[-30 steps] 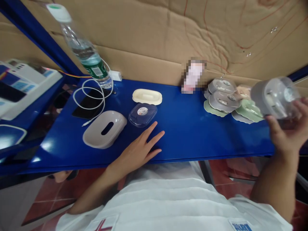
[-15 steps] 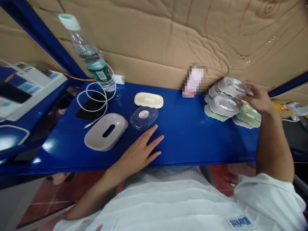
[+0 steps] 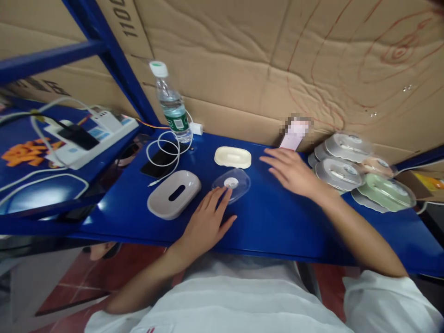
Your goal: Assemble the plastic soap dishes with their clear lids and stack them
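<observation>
My left hand [image 3: 208, 217] lies low over the blue tabletop, fingers spread, its fingertips at the near edge of a clear plastic lid [image 3: 239, 181] with a round white label. To its left is a pale grey oval dish [image 3: 175, 196] with a slot in its base. Behind the lid sits a cream oval tray [image 3: 233, 158] with a wavy edge. My right hand [image 3: 289, 172] hovers, empty and with fingers stretched out, to the right of the cream tray. Several lidded oval boxes are stacked beyond it, among them a grey one [image 3: 340, 173] and a green one [image 3: 386, 192].
A water bottle [image 3: 175, 113] stands at the back left, beside a coiled white cable [image 3: 163, 159] over a black phone [image 3: 152, 166]. A power strip [image 3: 100, 143] lies further left. Behind the table [image 3: 274, 226] rises a cardboard wall [image 3: 236, 60]; a blurred pink item [image 3: 294, 133] leans there.
My right hand has left the stacked boxes and moved left toward the cream tray. My left hand has come to the clear lid's edge. The view has shifted left.
</observation>
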{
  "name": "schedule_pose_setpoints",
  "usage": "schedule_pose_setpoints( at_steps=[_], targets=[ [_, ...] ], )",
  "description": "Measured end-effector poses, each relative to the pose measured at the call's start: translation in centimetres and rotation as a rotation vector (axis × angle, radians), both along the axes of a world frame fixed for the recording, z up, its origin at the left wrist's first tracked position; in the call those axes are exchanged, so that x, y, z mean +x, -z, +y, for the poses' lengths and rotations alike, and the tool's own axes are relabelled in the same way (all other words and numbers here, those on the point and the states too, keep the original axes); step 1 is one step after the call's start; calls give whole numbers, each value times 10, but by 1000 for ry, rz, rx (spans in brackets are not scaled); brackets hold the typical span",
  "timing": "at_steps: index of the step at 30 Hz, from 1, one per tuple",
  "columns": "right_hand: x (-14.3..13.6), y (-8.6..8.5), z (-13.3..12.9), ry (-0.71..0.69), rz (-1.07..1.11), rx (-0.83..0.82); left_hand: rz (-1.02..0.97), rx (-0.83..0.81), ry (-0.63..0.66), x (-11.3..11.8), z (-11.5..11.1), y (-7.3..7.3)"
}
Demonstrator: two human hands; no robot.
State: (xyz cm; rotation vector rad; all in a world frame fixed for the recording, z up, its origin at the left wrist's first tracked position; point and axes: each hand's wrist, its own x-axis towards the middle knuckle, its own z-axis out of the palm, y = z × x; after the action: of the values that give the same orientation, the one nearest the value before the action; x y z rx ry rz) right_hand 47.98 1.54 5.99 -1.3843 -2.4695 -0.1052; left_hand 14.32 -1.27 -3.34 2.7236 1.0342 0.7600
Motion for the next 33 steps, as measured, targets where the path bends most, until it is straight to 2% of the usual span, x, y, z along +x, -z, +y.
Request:
schedule_pose_setpoints(
  at_steps=[2,4,6,8,10,12,15,18,21,26,31,33],
  targets=[
    [-36,17,23,-49,-35,-45,3,8,46,-2,0,-4],
    [-56,32,43,-61,-63,-86,-7,2,100,-3,0,-7],
    [-60,45,57,-67,-78,-146,-38,-13,129,-5,0,-8],
    [-53,55,61,-65,-57,-200,-64,-29,127,-6,0,-6],
    [-40,62,52,-57,2,-208,-68,-50,119,-7,-1,-4],
    [-25,66,31,-69,78,-193,-74,-69,144,-10,-1,-3],
    [-11,67,-9,-115,186,-211,-160,-74,295,-12,-4,-7],
    [-10,64,-41,-68,322,-209,-276,-31,408,-12,-7,-14],
    [-12,61,-54,-31,394,-151,-337,13,343,-10,-7,-18],
    [-19,70,-54,-131,316,-161,-380,37,94,-9,1,-18],
    [-37,84,-52,-160,194,-99,-340,25,70,-8,4,-17],
    [-39,86,-52,-139,208,-96,-334,45,-1,-9,6,-17]
  ],
)
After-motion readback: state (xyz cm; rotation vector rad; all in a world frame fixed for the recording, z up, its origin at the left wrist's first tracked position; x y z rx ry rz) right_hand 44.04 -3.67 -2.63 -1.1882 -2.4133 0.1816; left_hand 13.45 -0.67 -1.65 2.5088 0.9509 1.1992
